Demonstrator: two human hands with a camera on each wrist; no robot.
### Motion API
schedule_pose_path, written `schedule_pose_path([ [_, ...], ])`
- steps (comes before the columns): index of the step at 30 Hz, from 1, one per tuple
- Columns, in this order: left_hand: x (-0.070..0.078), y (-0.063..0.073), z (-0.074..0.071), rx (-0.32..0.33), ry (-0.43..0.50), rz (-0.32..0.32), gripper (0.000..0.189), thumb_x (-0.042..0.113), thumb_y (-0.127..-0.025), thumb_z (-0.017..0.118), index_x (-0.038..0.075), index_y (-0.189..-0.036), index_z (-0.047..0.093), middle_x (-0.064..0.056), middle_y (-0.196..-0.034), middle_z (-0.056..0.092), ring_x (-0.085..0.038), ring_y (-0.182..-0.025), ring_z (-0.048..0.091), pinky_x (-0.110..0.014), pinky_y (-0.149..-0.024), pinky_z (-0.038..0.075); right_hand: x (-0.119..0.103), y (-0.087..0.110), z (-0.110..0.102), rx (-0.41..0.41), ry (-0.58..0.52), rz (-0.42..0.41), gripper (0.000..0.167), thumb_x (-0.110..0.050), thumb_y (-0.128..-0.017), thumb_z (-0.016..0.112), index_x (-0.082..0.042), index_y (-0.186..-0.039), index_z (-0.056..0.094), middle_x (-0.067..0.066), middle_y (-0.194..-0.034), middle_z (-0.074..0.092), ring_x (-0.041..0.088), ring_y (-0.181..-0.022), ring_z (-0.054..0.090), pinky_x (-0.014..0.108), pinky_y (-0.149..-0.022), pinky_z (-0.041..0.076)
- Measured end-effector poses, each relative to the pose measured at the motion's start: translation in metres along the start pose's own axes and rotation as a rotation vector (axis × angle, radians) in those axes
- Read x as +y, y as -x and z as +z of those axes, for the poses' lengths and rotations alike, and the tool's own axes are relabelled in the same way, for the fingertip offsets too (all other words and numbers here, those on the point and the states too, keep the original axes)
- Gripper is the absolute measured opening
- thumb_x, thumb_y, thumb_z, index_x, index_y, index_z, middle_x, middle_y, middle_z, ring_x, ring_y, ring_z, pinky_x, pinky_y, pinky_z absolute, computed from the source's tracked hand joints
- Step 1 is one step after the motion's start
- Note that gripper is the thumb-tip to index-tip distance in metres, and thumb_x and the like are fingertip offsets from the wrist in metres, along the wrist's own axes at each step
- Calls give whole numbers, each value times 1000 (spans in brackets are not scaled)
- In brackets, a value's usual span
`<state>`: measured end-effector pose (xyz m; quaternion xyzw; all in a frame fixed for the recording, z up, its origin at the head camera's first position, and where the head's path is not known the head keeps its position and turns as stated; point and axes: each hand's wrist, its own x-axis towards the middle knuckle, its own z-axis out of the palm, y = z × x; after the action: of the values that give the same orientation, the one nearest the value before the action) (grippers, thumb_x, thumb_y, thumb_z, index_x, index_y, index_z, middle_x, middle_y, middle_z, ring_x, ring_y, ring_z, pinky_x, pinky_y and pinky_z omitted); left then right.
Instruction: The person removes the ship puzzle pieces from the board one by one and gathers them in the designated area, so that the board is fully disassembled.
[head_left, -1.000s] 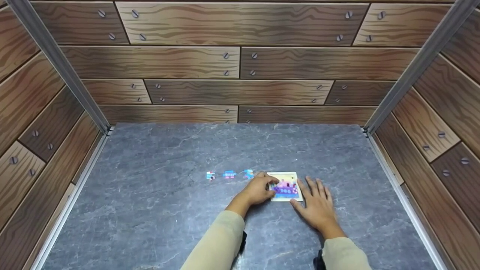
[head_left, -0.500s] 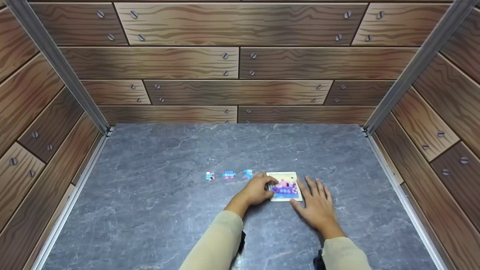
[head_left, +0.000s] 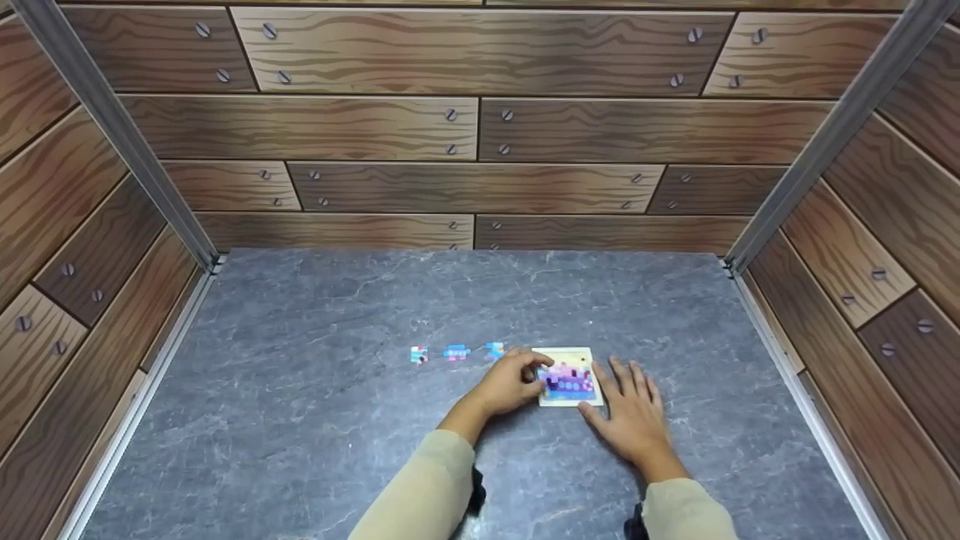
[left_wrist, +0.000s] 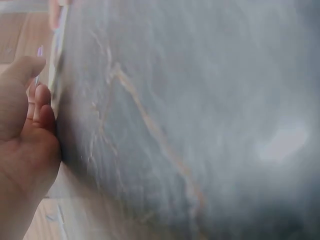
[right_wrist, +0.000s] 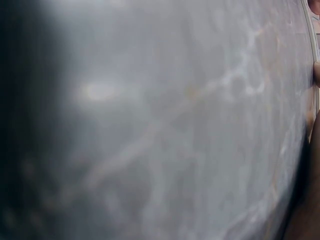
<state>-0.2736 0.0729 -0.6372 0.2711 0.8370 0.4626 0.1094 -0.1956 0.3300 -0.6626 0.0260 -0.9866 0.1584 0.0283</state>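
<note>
While we pinch a puzzle piece (left_wrist: 40,51) in our left hand (head_left: 510,384) over the left side of the pale tray (head_left: 564,350), our right hand (head_left: 634,420) lies spread at its right edge; the tray holds a pink, purple and blue picture (head_left: 574,381), and three loose pieces (head_left: 456,352) lie leftward on the surface (head_left: 300,427).

Pale-rimmed puzzle (head_left: 574,382) flat, pink-purple picture; 3 loose bluish pieces (head_left: 456,352) rowed left; 1 purplish piece (left_wrist: 40,51) pinched.
</note>
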Motion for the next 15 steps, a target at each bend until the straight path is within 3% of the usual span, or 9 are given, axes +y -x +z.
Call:
schedule_pose_path([
  [3,0,6,-5,10,77,-4,35,12,-100,75,14,-135,73,-11,-128,68,-11,-99,62,-24,-90,53,0,1,-1,-6,2,3,84,-65,-102,60,-22,-170,36,18,-178,30,51,-166,18,73,-132,12],
  [6,4,12,-12,0,90,3,37,14,-100,75,17,-136,72,-9,-132,67,-9,-100,62,-24,-91,54,1,2,-3,4,-2,11,84,-64,-102,61,-22,-170,36,18,-178,30,51,-166,18,73,-132,11],
  [11,10,30,-29,-15,1,65,40,15,-98,76,16,-138,72,-7,-128,66,-7,-99,61,-25,-94,53,1,3,-3,32,-9,-1,82,-63,-102,62,-22,-169,40,18,-177,33,52,-165,21,73,-131,14],
  [15,4,54,-49,-31,-85,82,42,17,-97,76,14,-139,71,-8,-129,65,-11,-102,62,-32,-99,55,0,3,-2,45,-17,-15,82,-63,-101,63,-21,-167,42,18,-176,35,52,-164,23,74,-130,16],
])
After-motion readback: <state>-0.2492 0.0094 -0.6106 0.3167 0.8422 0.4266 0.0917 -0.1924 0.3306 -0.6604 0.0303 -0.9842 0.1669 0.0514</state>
